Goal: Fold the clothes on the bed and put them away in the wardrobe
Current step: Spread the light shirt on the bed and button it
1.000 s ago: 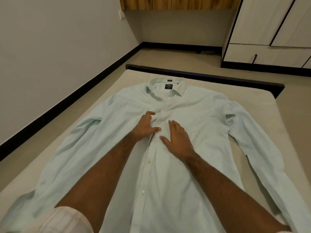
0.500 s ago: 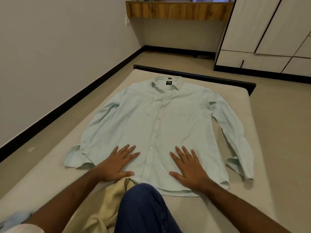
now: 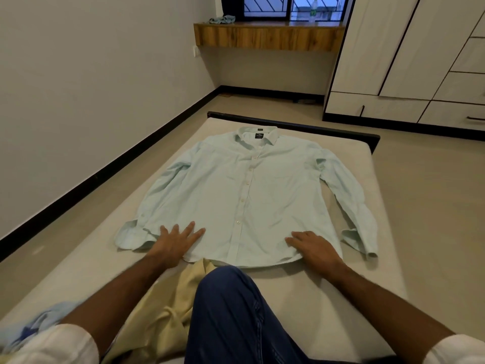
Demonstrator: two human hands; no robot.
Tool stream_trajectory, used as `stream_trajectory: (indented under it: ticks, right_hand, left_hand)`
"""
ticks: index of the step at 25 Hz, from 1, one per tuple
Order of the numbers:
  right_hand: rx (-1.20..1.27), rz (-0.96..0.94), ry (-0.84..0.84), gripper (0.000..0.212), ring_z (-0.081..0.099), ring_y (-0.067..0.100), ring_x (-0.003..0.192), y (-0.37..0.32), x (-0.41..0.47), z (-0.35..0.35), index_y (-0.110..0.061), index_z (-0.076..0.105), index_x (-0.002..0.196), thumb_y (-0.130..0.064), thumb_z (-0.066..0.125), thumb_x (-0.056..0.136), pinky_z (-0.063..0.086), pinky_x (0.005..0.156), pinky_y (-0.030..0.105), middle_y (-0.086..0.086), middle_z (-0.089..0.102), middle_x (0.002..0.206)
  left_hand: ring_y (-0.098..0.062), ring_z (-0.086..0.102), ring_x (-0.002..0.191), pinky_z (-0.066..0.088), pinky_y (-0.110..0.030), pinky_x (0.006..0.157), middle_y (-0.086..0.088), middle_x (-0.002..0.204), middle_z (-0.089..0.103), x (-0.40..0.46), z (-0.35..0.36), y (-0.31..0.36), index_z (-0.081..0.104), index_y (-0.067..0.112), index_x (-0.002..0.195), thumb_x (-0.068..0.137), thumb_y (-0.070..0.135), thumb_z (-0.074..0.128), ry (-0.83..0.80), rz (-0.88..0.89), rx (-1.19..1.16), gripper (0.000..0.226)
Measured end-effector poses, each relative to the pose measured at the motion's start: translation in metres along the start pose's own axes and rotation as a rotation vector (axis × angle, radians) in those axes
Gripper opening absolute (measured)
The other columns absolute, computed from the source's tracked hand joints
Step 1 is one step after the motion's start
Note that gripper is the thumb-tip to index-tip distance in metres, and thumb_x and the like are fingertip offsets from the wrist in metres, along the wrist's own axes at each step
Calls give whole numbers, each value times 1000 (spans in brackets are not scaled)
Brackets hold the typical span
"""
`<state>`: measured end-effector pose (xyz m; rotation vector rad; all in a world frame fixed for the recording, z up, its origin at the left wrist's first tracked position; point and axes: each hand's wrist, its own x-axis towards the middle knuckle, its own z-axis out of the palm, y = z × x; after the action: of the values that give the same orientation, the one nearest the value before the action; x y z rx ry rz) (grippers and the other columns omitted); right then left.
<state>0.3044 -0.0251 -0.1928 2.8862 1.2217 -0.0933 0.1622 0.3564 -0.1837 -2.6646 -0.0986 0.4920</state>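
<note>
A pale blue button-up shirt (image 3: 244,195) lies flat and face up on the bed (image 3: 393,232), collar at the far end, both sleeves spread down its sides. My left hand (image 3: 175,244) presses flat on the shirt's lower left hem with fingers spread. At the lower right hem my right hand (image 3: 315,249) rests palm down, fingers together. A yellow garment (image 3: 168,311) and a light blue cloth (image 3: 39,321) lie crumpled near me on the bed. The white wardrobe (image 3: 409,61) stands at the back right, doors closed.
My knee in blue jeans (image 3: 236,316) rests on the bed in front of me. A wall runs along the left of the bed, with a strip of floor between. A wooden window shelf (image 3: 267,38) holds a cloth at the far wall.
My hands slid from the shirt's chest down to its hem and then spread apart toward the lower corners. The view pulled back and tilted up.
</note>
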Motion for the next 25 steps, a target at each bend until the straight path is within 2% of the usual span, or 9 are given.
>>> stream_trajectory:
  ticks: [3, 6, 9, 13, 16, 18, 20, 22, 25]
  right_hand:
    - [-18, 118, 45, 30, 54, 16, 119, 9, 19, -30, -33, 60, 123, -23, 43, 101, 41, 94, 27, -6, 61, 130]
    - [-4, 111, 10, 44, 49, 16, 132, 27, 23, -50, -29, 56, 137, -11, 42, 100, 38, 104, 27, -5, 55, 142]
    - [81, 15, -177, 51, 47, 19, 136, 47, 18, -62, -19, 53, 143, -3, 47, 95, 36, 106, 28, -2, 52, 148]
    - [245, 88, -417, 29, 55, 20, 97, 58, 18, -81, -13, 59, 104, 5, 49, 84, 38, 77, 26, 8, 62, 110]
    - [245, 115, -669, 22, 52, 20, 85, 49, 3, -90, -8, 49, 96, 6, 52, 79, 39, 61, 23, 1, 53, 87]
    - [224, 87, -813, 22, 53, 21, 83, 37, -7, -89, -5, 51, 95, 3, 53, 75, 39, 54, 21, 4, 54, 83]
    - [235, 33, -913, 32, 55, 22, 85, 28, -11, -82, -4, 55, 97, -7, 54, 65, 41, 55, 21, 11, 56, 91]
    - [396, 53, -975, 40, 60, 22, 85, 28, -7, -74, -7, 60, 104, -4, 53, 65, 51, 61, 21, 10, 60, 96]
    - [689, 122, -969, 42, 65, 21, 92, 31, 9, -71, -10, 64, 110, 5, 49, 75, 58, 76, 27, 8, 65, 102]
  left_hand:
    - [-25, 51, 125, 44, -40, 104, -6, 152, 36, 9, -7, -16, 22, 25, 153, 101, 25, 49, 84, -45, -76, 58]
    - [-17, 57, 116, 46, -31, 96, 2, 129, 59, 15, -23, -34, 51, 26, 132, 102, 22, 43, 217, -53, -117, 31]
    - [-14, 59, 111, 46, -29, 93, 8, 118, 67, 13, -42, -58, 65, 29, 117, 93, 13, 48, 309, -38, -139, 33]
    - [-20, 58, 98, 44, -27, 80, -6, 112, 68, 12, -68, -69, 68, 11, 108, 82, 0, 48, 49, 94, -381, 35]
    - [-26, 58, 103, 50, -34, 89, -11, 115, 58, 4, -67, -65, 53, 9, 110, 81, 3, 44, -291, 102, -397, 30]
    - [-25, 59, 95, 52, -35, 81, -10, 105, 58, -3, -63, -62, 51, 9, 104, 77, 2, 44, -464, 97, -371, 29]
    - [-23, 56, 76, 47, -33, 64, -8, 79, 58, -10, -63, -57, 56, 7, 79, 66, -3, 44, -568, 153, -378, 20]
    - [-20, 53, 73, 43, -29, 62, -3, 70, 55, -8, -66, -57, 57, 9, 71, 65, -7, 42, -550, 233, -429, 23]
    - [-12, 60, 81, 49, -23, 72, 6, 89, 64, 9, -65, -58, 62, 21, 85, 77, -7, 44, -315, 222, -590, 34]
